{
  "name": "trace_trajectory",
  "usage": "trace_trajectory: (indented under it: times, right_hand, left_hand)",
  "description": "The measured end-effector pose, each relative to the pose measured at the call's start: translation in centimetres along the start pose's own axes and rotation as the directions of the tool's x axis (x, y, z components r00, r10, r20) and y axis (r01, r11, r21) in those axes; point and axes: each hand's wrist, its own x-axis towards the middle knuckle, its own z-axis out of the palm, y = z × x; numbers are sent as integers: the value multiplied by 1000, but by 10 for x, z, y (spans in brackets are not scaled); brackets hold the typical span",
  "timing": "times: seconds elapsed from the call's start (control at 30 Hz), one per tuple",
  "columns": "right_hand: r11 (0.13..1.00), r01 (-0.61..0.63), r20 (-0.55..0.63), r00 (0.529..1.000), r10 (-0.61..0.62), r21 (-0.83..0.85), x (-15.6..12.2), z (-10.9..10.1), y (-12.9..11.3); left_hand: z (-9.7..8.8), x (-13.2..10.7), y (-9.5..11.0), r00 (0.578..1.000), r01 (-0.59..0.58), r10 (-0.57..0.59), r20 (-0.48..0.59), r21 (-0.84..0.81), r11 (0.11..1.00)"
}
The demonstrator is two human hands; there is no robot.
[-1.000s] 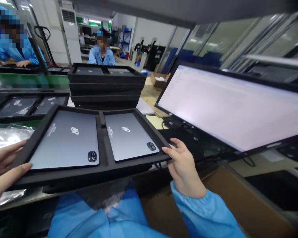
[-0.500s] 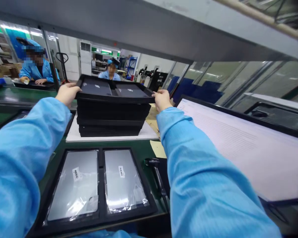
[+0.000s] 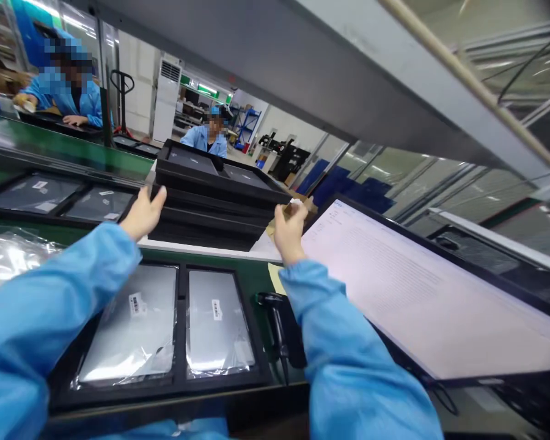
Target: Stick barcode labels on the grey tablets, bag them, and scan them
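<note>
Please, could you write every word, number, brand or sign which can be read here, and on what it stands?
None can be read for certain.
White barcode labels on the two nearest wrapped tablets: print too small.
Monitor: rows of text, too blurred.
Small labels in the left-hand tray: too small.
Pale marks atop the tray stack: too small.

Light: bright, from strip light (image 3: pixel 207 89), upper left | Shade: overhead shelf (image 3: pixel 256 73) underside | Glare: plastic-wrapped tablet (image 3: pixel 128 330), lower left | Computer monitor (image 3: pixel 389 287): washed-out | Edges: wide-angle stretch, upper-right corner dark | Background: soft
</note>
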Motion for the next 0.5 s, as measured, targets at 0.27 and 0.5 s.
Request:
trace_trajectory:
  times: [0.27,0.5]
  right_hand:
    - [774,-158,364,813,455,-613,-182,-98,73]
    - [801,-574,529,632,566,-170,-164,-47,55]
  left_hand:
    - [-22,-108,-90,912,140,-274,306,396,908]
    - [-7,-100,-94,902,171,-309,301,407,897]
